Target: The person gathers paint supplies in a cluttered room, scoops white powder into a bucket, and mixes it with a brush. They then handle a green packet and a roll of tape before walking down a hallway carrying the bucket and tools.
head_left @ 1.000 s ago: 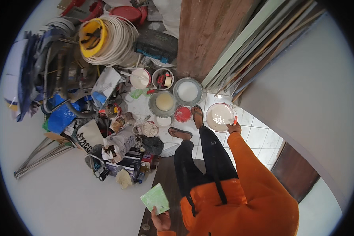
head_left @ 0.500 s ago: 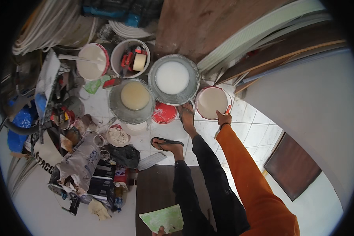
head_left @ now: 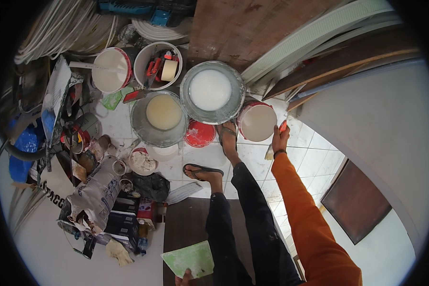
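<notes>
My left hand [head_left: 184, 278], at the lower edge, grips a green flat spreader [head_left: 189, 260] smeared with white; the thumb lies on its face. On the right, my right hand [head_left: 280, 140] is closed round a red-handled brush [head_left: 283, 126]; its tan end shows below the fingers. Beside that hand stands a bucket [head_left: 258, 123] of off-white liquid with a dark red rim, which looks tilted. Left of it sit a large grey tub [head_left: 183, 76] with white liquid and a second grey tub [head_left: 137, 128] with yellowish liquid. A red lid [head_left: 199, 133] lies between them and my foot.
Behind are a white bucket [head_left: 137, 66] of tools and tape and a bucket [head_left: 110, 71] of pale liquid with a stick across it. Sacks [head_left: 97, 195], boxes [head_left: 121, 224] and scraps crowd the left. Boards [head_left: 338, 66] lean at the right. My sandalled feet [head_left: 202, 172] stand on white tiles.
My right hand has moved right, off the bucket's rim, with the brush in it. The bucket has tipped, showing more of its far side. My left hand has shifted slightly left with the spreader.
</notes>
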The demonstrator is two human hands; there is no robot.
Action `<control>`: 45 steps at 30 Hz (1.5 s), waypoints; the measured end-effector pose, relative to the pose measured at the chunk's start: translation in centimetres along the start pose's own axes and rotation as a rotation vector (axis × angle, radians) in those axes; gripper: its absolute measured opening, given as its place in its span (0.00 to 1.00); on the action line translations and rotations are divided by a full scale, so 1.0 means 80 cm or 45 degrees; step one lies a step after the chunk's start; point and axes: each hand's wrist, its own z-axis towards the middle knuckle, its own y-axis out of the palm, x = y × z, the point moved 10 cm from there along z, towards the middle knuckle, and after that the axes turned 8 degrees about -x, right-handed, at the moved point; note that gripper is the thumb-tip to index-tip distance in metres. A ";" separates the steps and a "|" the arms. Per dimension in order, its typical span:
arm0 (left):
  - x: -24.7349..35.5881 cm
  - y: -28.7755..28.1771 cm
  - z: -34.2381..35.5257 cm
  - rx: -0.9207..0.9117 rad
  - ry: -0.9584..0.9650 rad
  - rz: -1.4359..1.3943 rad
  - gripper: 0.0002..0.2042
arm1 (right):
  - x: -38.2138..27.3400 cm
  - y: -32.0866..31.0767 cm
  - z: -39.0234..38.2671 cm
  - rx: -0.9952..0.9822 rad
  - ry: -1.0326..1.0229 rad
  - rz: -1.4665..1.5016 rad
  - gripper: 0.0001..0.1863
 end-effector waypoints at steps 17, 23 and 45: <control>-0.049 0.014 0.015 0.117 0.088 -0.358 0.19 | 0.039 0.052 0.139 -0.004 0.518 -1.001 0.42; -0.093 0.009 0.023 0.214 0.026 -0.605 0.15 | 0.047 0.067 0.185 -0.260 0.031 -0.942 0.59; -0.201 0.058 0.082 -0.498 -0.097 -1.145 0.18 | -0.305 0.236 -0.279 -0.734 -1.375 -0.525 0.17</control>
